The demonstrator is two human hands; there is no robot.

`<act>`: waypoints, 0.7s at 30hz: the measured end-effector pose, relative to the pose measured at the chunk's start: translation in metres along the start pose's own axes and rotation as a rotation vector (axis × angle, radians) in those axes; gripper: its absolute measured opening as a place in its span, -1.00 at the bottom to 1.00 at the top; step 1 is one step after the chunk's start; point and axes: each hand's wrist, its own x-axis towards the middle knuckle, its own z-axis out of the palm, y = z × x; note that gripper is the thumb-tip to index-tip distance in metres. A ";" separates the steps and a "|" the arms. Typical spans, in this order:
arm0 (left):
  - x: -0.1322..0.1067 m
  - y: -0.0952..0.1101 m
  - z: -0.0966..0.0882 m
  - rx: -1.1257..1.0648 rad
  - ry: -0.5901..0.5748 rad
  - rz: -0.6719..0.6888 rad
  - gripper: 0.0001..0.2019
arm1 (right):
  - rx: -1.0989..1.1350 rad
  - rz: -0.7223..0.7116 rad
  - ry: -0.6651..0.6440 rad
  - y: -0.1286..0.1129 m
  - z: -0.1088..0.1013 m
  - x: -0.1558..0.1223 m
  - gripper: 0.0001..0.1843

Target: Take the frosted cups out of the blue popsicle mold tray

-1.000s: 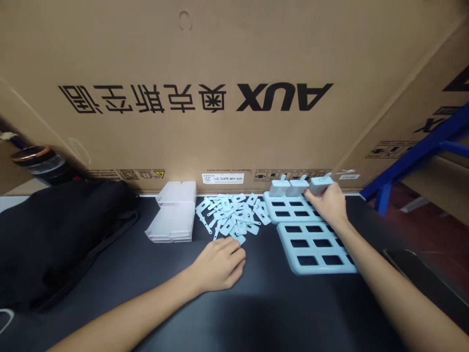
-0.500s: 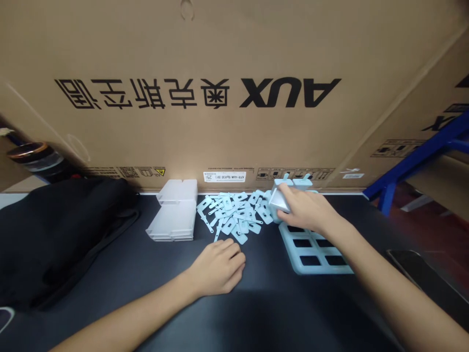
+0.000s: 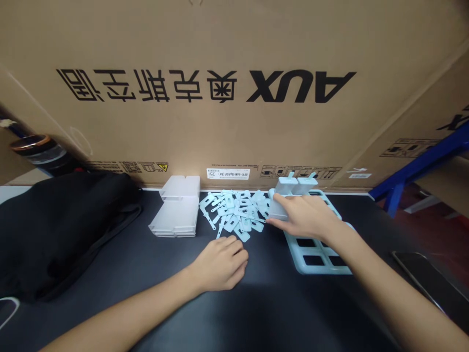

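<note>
On the dark tabletop [image 3: 264, 303] I see my right hand [image 3: 306, 217] gripping a pale blue mould piece [image 3: 277, 209] at the left edge of the far tray [image 3: 331, 203] — fingers wrapped over its top. Two more moulds [image 3: 297, 184] stand upright just behind it. My left hand [image 3: 222, 264] rests loosely curled, holding nothing, just in front of the pile of blue sticks [image 3: 234, 212]. Nearer me lies a second slotted tray [image 3: 315, 254] — partly under my forearm. Clear lids [image 3: 176, 212] sit stacked left of the sticks.

Small workshop or packing station. Huge shipping carton [image 3: 234, 93] walling the desk's [image 3: 278, 303] far edge. Loose plastic parts [image 3: 234, 212] heaped before it.
</note>
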 end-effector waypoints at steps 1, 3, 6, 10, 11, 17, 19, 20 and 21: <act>0.000 0.000 0.000 -0.004 0.005 -0.003 -0.87 | -0.004 -0.003 -0.006 0.000 0.002 0.001 -0.38; 0.001 0.000 -0.002 -0.021 0.024 -0.017 -0.87 | -0.013 0.006 -0.010 -0.001 0.004 0.001 -0.33; 0.003 0.001 -0.008 -0.063 0.102 -0.069 -0.86 | 0.007 0.020 0.042 -0.002 0.003 -0.003 -0.41; 0.002 0.005 -0.019 -0.074 0.273 -0.135 -0.80 | 0.108 -0.207 0.218 -0.010 -0.006 -0.016 -0.57; 0.001 0.008 -0.023 -0.073 0.316 -0.147 -0.75 | 0.139 -0.288 0.261 -0.014 -0.009 -0.020 -0.57; -0.025 0.032 -0.049 -0.050 0.418 -0.157 -0.58 | 0.417 -0.624 0.331 -0.060 -0.022 -0.042 -0.45; -0.038 0.039 -0.060 -0.017 0.402 -0.116 -0.65 | 0.502 -0.688 0.343 -0.077 -0.024 -0.046 -0.49; -0.046 0.041 -0.066 0.009 0.389 -0.077 -0.68 | 0.520 -0.708 0.345 -0.084 -0.025 -0.047 -0.49; -0.054 0.041 -0.072 0.040 0.377 -0.039 -0.68 | 0.524 -0.719 0.354 -0.090 -0.025 -0.047 -0.47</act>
